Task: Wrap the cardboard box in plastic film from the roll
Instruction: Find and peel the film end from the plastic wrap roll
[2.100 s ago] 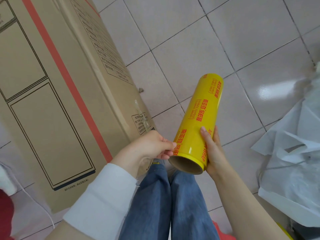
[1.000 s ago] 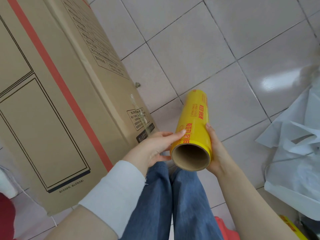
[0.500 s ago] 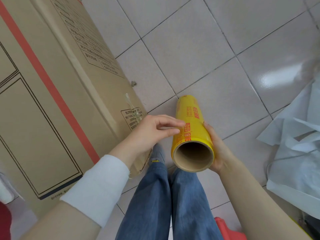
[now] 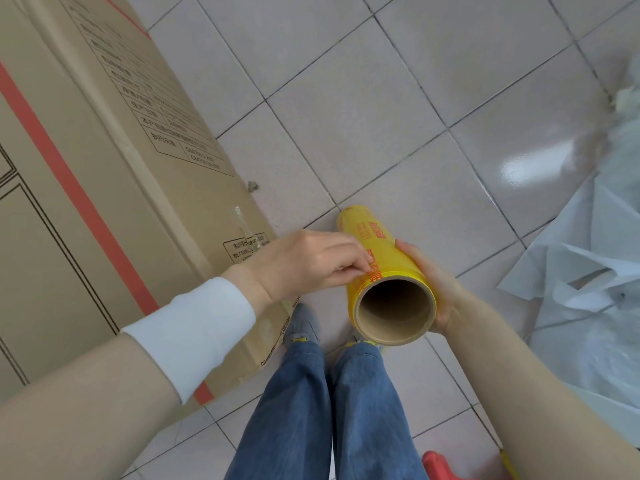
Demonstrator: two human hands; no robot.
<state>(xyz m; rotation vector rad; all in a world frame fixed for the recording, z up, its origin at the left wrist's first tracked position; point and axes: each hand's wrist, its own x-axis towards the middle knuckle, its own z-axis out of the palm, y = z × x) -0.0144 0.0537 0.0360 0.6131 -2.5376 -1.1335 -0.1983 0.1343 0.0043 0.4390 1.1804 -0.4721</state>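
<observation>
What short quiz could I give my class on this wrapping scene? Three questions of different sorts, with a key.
1. True or false: film already stretches from the film roll to the cardboard box.
2. Fill the gap: the left hand's fingertips touch the roll's ____ surface, which is printed in red.
3. Which hand cradles the roll from its side? A. left hand B. right hand C. neither

Key: 1 false; 2 yellow; 3 B.
</observation>
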